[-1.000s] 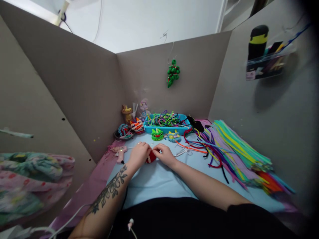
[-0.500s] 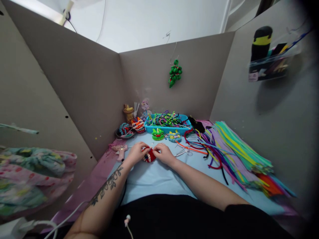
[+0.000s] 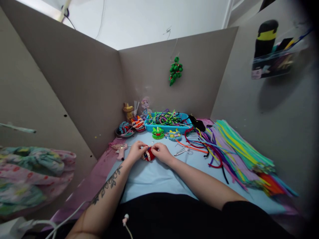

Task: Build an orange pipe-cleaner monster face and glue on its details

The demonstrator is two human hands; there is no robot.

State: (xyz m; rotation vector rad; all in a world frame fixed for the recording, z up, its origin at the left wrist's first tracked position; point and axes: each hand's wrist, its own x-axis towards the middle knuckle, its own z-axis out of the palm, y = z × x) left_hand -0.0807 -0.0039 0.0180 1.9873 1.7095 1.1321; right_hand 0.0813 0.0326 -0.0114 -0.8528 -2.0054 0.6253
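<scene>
My left hand point(image 3: 136, 152) and right hand point(image 3: 161, 152) both pinch a small red toy point(image 3: 149, 155) held between them, fingers closed on its sides, low over the tabletop point(image 3: 159, 179). A pink glue gun point(image 3: 120, 150) lies just left of my left hand. Scissors point(image 3: 183, 151) lie right of my right hand.

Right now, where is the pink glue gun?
In the head view the pink glue gun lies left of centre, just left of the left hand pinching the red figure, near the cardboard wall.
</scene>
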